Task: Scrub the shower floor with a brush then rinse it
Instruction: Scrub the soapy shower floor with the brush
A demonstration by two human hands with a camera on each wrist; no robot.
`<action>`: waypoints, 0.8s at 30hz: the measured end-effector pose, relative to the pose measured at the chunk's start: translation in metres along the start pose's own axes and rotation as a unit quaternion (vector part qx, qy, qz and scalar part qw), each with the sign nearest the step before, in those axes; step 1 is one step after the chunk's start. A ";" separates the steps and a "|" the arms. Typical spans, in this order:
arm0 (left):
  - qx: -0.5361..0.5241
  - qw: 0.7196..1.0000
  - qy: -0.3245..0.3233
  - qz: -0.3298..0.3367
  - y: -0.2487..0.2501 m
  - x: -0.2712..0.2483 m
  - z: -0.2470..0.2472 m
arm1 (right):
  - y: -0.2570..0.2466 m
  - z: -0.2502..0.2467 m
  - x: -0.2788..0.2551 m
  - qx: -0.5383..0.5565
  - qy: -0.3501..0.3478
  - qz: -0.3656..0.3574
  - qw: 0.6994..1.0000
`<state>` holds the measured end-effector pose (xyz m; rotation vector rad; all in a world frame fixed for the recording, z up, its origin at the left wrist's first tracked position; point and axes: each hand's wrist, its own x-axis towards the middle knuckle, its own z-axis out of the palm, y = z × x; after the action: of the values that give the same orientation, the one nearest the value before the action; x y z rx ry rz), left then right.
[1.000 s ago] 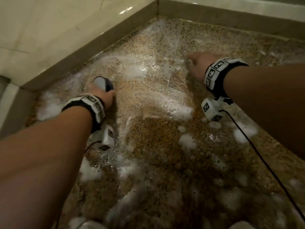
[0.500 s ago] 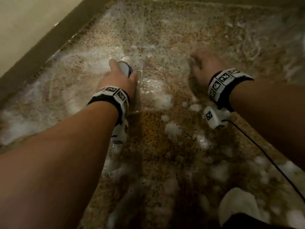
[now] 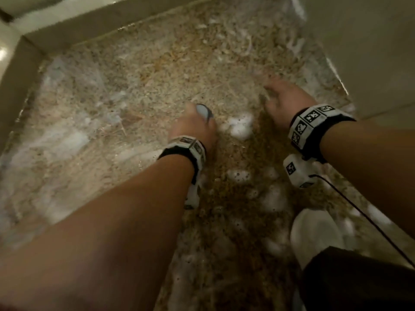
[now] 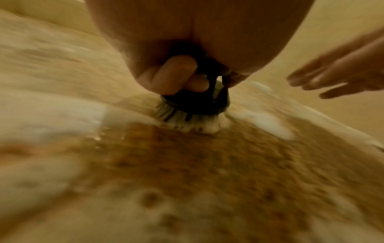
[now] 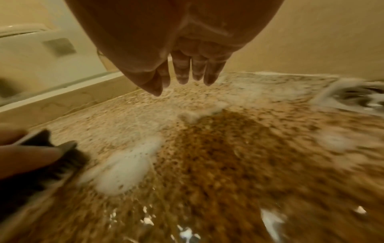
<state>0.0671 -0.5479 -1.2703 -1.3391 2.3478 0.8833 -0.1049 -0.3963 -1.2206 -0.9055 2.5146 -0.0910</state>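
My left hand (image 3: 195, 129) grips the handle of a dark round scrub brush (image 4: 195, 106) and holds its bristles down on the wet speckled shower floor (image 3: 139, 90). In the head view only the brush's grey-blue top (image 3: 203, 112) shows past my knuckles. White suds (image 3: 239, 126) lie just right of the brush. My right hand (image 3: 284, 102) hovers over the floor to the right, fingers (image 5: 182, 72) straight and wet, holding nothing. In the right wrist view the brush (image 5: 68, 157) sits at the left edge.
A raised tan curb (image 3: 67, 30) bounds the floor at the back and left, a pale wall (image 3: 370, 52) at the right. A metal drain (image 5: 357, 97) lies ahead of my right hand. My white shoe (image 3: 316, 236) stands at the lower right. A black cable (image 3: 359, 212) trails from my right wrist.
My left hand has swept the brush rightward across the floor, from near the left curb toward my right hand. The right hand stayed on its side, and the camera tilted down.
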 end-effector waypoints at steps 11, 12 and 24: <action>0.023 0.998 0.035 -0.055 -0.043 0.009 -0.024 | 0.043 0.024 -0.037 -0.025 -0.024 0.056 0.998; 0.019 0.995 0.049 -0.080 -0.061 0.009 -0.034 | 0.039 0.025 -0.036 -0.031 -0.021 0.056 0.998; -0.045 0.955 0.104 -0.272 -0.176 -0.022 -0.083 | -0.008 0.039 -0.018 -0.047 -0.079 0.135 0.987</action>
<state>0.2323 -0.6525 -1.2587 -2.0635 1.9147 0.7044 -0.0700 -0.3880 -1.2464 -0.5734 2.4828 0.1805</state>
